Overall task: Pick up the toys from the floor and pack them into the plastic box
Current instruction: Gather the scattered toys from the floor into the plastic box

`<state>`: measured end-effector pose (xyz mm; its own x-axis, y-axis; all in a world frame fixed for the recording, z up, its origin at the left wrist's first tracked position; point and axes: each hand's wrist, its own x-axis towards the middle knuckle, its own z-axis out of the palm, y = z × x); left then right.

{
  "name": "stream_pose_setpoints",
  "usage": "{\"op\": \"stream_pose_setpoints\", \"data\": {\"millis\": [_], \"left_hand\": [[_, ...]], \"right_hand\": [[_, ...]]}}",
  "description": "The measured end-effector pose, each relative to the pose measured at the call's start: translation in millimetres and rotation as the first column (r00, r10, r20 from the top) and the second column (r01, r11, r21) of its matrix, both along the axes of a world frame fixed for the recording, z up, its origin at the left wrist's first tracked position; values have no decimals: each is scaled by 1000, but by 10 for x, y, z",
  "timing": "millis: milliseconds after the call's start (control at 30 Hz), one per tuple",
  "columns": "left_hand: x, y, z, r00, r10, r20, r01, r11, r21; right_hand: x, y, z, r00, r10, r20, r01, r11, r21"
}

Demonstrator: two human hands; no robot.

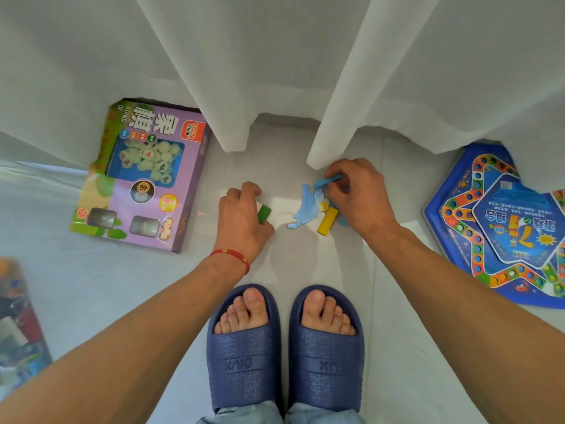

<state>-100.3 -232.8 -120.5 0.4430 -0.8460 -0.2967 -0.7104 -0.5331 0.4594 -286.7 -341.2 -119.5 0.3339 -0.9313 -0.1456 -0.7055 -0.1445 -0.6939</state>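
Note:
My left hand (240, 217) is curled round a green block (264, 214) just above the pale floor. A flat blue piece (328, 180) is pinched in the fingers of my right hand (356, 195). Between the hands lies a light blue animal-shaped puzzle piece (305, 208). Beside it, under my right palm, is a yellow block (327, 220). The clear plastic box (18, 325) with toys inside shows blurred at the left edge.
A purple chess-set box (143, 175) lies on the floor at the left. A blue star-pattern board game (501, 228) lies at the right. White curtains (336, 87) hang down to the floor ahead. My feet in blue slippers (284, 347) stand below the hands.

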Motion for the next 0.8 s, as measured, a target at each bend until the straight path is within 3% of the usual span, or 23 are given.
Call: {"op": "stream_pose_setpoints", "data": {"millis": [67, 100, 167, 200, 267, 333, 367, 400, 467, 567, 600, 667, 733, 800], "left_hand": [[-17, -17, 30, 999, -2, -34, 2, 1000, 19], [-29, -32, 58, 996, 31, -81, -30, 999, 17], [-77, -71, 146, 922, 218, -321, -219, 975, 35], [-108, -96, 204, 788, 342, -512, -349, 933, 87], [-161, -150, 320, 343, 489, -802, -477, 826, 299], [-176, -176, 396, -34, 481, -876, -441, 779, 445], [-177, -188, 425, -130, 450, -883, -416, 784, 461], [-172, -199, 430, -165, 420, -893, -391, 803, 450], [-174, -232, 442, -130, 382, -915, -336, 851, 403], [-218, -324, 462, 46, 368, -929, -277, 898, 342], [-238, -358, 449, 166, 370, -914, -272, 908, 319], [-283, -394, 376, 530, 294, -795, -227, 953, 201], [-307, -393, 241, 856, 80, -512, -76, 997, 29], [-304, -368, 156, 973, -112, -204, 108, 994, -29]], "right_hand": [[-40, 61, 64, 960, -214, 181, 185, 969, 165], [-65, 90, 109, 876, -364, 315, 255, 906, 338], [-167, 148, 236, 555, -637, 535, 156, 712, 685], [-237, 179, 280, 370, -727, 578, 1, 623, 782], [-384, 249, 364, 124, -809, 575, -287, 526, 801], [-460, 299, 451, 73, -797, 599, -397, 528, 751], [-481, 301, 502, 71, -778, 624, -413, 546, 729], [-499, 292, 544, 71, -760, 646, -418, 565, 711], [-536, 258, 617, 102, -734, 671, -379, 595, 709], [-612, 213, 647, 248, -739, 626, -193, 596, 780], [-642, 213, 627, 306, -758, 576, -87, 580, 810], [-698, 251, 537, 475, -771, 424, 224, 572, 789], [-737, 341, 437, 725, -663, 186, 498, 692, 523], [-785, 466, 323, 861, -507, -46, 504, 834, 227]]}}
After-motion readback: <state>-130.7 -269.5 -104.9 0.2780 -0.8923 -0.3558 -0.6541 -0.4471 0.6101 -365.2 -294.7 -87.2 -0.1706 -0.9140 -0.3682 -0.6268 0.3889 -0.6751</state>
